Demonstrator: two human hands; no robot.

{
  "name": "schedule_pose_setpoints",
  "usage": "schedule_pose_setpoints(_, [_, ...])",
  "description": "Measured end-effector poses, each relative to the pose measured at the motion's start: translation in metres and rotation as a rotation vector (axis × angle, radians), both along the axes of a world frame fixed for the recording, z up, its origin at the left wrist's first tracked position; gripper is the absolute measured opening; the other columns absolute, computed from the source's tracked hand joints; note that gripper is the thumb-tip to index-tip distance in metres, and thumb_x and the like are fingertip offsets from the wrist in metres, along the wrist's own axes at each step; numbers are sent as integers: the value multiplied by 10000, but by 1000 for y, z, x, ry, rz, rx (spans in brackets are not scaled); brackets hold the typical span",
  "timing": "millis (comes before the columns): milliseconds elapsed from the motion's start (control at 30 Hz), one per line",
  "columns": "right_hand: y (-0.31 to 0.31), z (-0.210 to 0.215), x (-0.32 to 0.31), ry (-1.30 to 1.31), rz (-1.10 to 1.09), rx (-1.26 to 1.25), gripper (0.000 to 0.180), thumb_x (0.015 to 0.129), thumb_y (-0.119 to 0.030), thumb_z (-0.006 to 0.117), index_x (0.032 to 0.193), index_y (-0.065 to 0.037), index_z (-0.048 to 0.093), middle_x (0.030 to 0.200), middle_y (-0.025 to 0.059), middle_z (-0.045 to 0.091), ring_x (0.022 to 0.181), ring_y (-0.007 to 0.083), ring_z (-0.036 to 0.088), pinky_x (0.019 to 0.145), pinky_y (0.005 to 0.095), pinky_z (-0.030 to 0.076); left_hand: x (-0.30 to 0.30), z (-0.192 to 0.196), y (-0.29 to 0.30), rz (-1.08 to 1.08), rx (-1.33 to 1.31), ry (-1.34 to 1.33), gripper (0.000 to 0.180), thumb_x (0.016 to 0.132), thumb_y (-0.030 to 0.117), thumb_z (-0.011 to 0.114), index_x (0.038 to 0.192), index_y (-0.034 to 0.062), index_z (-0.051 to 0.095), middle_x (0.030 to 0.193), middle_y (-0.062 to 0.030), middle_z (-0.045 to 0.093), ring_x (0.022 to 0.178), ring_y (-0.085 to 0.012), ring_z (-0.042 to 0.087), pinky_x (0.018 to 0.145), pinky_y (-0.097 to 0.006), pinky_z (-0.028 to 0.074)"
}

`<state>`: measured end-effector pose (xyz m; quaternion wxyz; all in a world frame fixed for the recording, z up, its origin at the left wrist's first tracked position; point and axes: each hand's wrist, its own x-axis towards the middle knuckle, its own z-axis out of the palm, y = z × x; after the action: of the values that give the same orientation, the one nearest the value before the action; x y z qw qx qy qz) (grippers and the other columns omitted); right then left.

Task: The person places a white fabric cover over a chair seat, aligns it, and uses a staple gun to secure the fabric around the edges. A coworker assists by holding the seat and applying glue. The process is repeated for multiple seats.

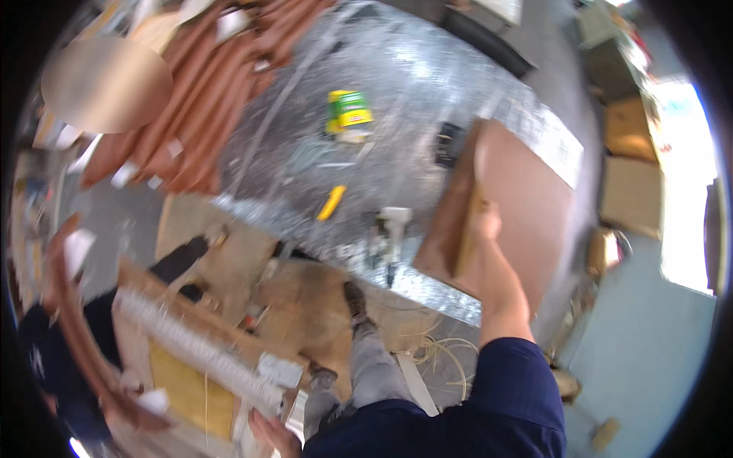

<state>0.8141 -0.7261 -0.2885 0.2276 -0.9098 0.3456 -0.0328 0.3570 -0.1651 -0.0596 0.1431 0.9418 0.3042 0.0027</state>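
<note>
My right hand [484, 222] is shut on the edge of a brown covered panel [527, 206], which stands tilted on the right end of a silver-topped table [412, 69]. At the bottom edge, my left hand [270, 432] grips the end of a wooden frame [191, 336] with a white ribbed strip along it and yellow padding underneath. The frame slants down to my left, off the table. My grey trouser legs and a dark shoe [356, 299] show between the two hands.
On the table lie a yellow knife [332, 202], a green and yellow box [349, 111], a white tool [394, 223] and a black object [449, 145]. Brown rolls [200, 99] are stacked at the back left. Another person in dark clothes [53, 336] is at the left. Cardboard boxes [630, 183] stand on the right.
</note>
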Motion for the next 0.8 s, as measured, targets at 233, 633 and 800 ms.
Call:
schedule_pose_setpoints(233, [-26, 76, -37, -86, -81, 211, 566, 1034, -421, 685, 1413, -4, 742, 1363, 173, 786, 1232, 305, 736, 1118, 431, 551, 22, 25, 6, 95, 0, 59, 559, 960, 267, 730, 1467, 38, 665, 1429, -215, 636, 1349, -417, 566, 1193, -562, 364])
schedule_pose_setpoints(633, [-55, 216, -153, -238, 114, -406, 616, 1086, -474, 701, 1397, 57, 711, 1321, 262, 763, 1229, 404, 749, 1044, 545, 602, -6, 21, 5, 213, -136, -248, 607, 992, 394, 766, 1502, 88, 641, 1556, -272, 494, 1406, -482, 501, 1185, -580, 388])
schedule_pose_setpoints(800, [-26, 217, -193, -417, 482, -756, 471, 1107, -341, 692, 1231, 106, 779, 1238, 244, 807, 1086, 365, 782, 981, 525, 627, -64, 17, 6, 300, -273, -358, 626, 990, 369, 782, 1511, 65, 618, 1591, -350, 407, 1439, -558, 447, 1238, -617, 372])
